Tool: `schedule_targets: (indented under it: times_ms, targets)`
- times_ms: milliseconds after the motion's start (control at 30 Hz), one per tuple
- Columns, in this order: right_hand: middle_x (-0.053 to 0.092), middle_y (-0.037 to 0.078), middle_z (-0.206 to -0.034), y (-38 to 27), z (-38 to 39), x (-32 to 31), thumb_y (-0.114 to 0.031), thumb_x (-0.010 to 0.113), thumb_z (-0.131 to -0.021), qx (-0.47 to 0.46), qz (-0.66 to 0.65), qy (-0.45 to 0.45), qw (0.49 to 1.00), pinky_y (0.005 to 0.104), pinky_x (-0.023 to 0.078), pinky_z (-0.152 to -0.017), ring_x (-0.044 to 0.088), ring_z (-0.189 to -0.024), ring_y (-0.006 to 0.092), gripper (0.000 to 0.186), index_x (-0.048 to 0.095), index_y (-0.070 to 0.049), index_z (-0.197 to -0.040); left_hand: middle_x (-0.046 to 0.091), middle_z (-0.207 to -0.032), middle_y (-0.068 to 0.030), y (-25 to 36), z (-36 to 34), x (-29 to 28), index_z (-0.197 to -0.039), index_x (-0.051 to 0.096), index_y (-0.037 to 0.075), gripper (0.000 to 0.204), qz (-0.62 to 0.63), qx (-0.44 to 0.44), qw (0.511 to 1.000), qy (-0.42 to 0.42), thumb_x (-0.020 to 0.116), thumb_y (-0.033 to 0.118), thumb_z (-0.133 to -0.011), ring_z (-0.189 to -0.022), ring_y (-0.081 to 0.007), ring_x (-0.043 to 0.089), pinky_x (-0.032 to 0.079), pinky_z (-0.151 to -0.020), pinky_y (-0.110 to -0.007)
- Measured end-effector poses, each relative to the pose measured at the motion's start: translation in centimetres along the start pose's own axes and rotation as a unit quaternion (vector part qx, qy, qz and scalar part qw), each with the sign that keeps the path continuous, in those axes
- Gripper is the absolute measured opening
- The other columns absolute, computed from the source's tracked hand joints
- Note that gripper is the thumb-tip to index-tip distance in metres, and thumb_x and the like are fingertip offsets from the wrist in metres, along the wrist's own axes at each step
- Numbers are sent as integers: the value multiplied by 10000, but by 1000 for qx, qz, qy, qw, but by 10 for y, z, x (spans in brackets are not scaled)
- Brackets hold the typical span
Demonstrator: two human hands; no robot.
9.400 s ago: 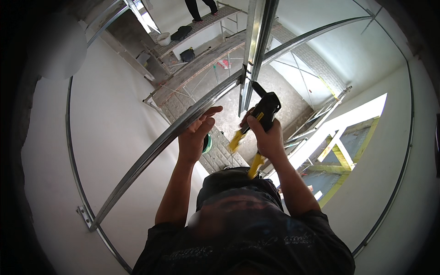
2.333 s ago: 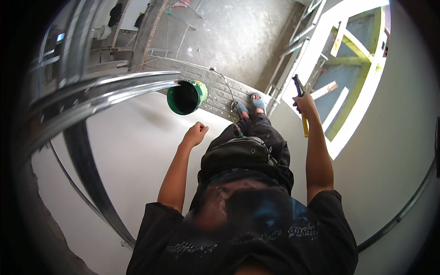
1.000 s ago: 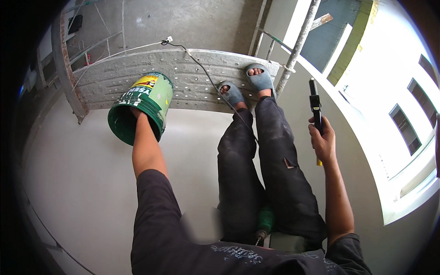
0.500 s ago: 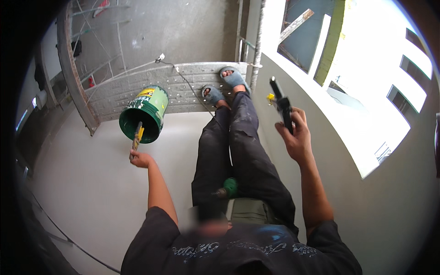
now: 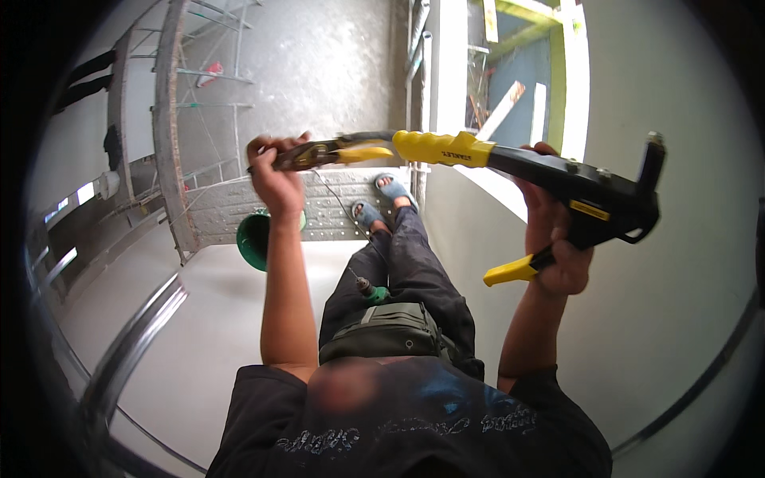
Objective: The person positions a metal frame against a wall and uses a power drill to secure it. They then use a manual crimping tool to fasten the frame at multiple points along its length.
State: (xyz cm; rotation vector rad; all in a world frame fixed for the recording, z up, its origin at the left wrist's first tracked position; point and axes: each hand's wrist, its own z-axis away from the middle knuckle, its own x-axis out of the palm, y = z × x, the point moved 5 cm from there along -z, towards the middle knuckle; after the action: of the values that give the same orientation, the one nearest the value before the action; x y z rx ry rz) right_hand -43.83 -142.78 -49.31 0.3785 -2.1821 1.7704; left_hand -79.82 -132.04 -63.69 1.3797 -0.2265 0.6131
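Note:
My right hand point(image 5: 564, 253) is closed round a black hand riveter point(image 5: 602, 187) with yellow grips, its handles spread wide apart and its nose at the far right. Across from it my left hand point(image 5: 279, 179) grips the metal end of a pair of snips point(image 5: 315, 155), held at about the same height. The snips' yellow handle points right, and its end meets or overlaps the riveter's long yellow grip; I cannot tell if they touch. Below my left forearm, and partly hidden by it, stands a green bucket point(image 5: 253, 240).
A perforated scaffold plank point(image 5: 223, 219) carries my feet in grey sandals. A green drill point(image 5: 373, 291) hangs at my waist bag point(image 5: 382, 333). A shiny metal tube point(image 5: 135, 342) rises at left, scaffold frames point(image 5: 169, 119) stand beyond, and a window opening point(image 5: 522, 95) lies at right.
Both hands have risen and come toward each other. The snips have left the bucket's mouth in my left hand, and the riveter has swung round in my right.

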Motion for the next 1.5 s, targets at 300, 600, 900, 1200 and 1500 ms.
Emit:
schedule_targets:
  times_ms: [300,600,900,1200,1500]
  targets:
    - [422,347,-1475,-149,-48,83,-362,563,-868,-202,-95,-49,973,585,154,-1243,341,-1452,464,773,338,1,-1512,738,-994,-121,176,102,210,-1292,579,-12,351,-59,-75,930,-356,573,213,-1024,-599,-51,589,489,-492,-234]
    - [541,161,-1041,-206,-59,186,-405,530,-955,-208,-242,-93,943,452,462,-983,573,-990,317,490,479,12,-1207,754,-1013,-80,272,186,208,-1230,672,13,366,-337,-6,865,-370,683,277,-977,-945,-116,688,536,-870,-308]
    - [293,31,-723,-224,-36,283,-347,415,-1010,-249,-227,-115,935,356,361,-608,320,-641,174,305,371,-103,-832,752,-1021,-88,283,251,164,-1218,678,-4,359,-139,24,947,-289,658,275,-994,-959,-115,668,513,-904,-286]
    - [523,110,-884,-178,-29,291,-209,601,-806,-247,55,-110,961,462,485,-837,557,-874,253,380,506,40,-1076,728,-1115,-76,267,192,129,-1269,658,22,365,-222,94,932,-272,683,233,-973,-918,-112,661,546,-795,-288]
    - [667,100,-850,-4,1,64,-234,799,-828,313,475,-135,811,320,514,-676,615,-739,145,401,632,15,-1095,721,-738,-120,143,166,29,-990,713,-15,410,-539,-193,787,-231,663,390,-944,-684,-194,695,534,-681,-351]
